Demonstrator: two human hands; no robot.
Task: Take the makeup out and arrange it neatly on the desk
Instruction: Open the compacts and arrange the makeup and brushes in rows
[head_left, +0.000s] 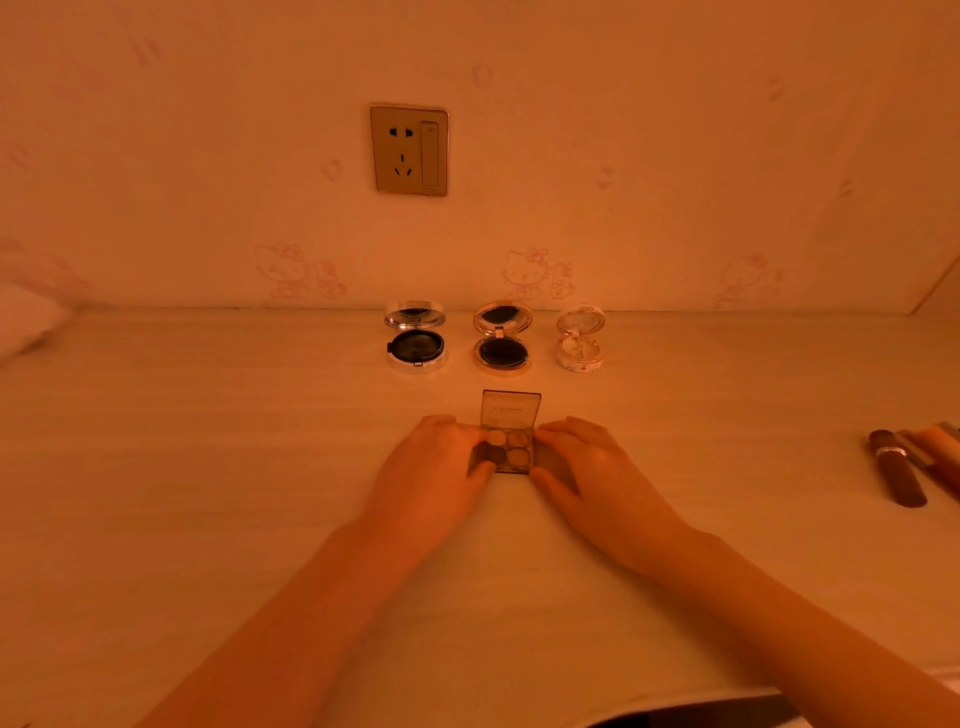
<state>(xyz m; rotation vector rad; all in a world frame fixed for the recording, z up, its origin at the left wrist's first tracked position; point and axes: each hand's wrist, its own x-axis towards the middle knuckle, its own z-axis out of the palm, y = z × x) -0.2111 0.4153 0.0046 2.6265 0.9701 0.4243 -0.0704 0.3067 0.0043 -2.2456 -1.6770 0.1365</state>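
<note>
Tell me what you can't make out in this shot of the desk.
Head view only:
Sides of the eyeshadow palette: covered by the left hand and right hand.
Lettering on the palette lid: too small and dim.
Tubes at the right: cut off by the frame edge.
True colours: washed out by orange light.

Wall socket (409, 149) is sitting mid-wall, metallic frame catching the dim orange light. Rocker switch (429, 153) is occupying the right strip of the same plate, with pin holes to its left. Wallpaper (675, 130) is showing small faint motifs scattered across it. Cartoon cat prints (524, 273) are running in a row low on the wall, pale and hard to read. Pale soft object (26, 317) is poking in at the left edge; it is too blurred to identify.
</note>
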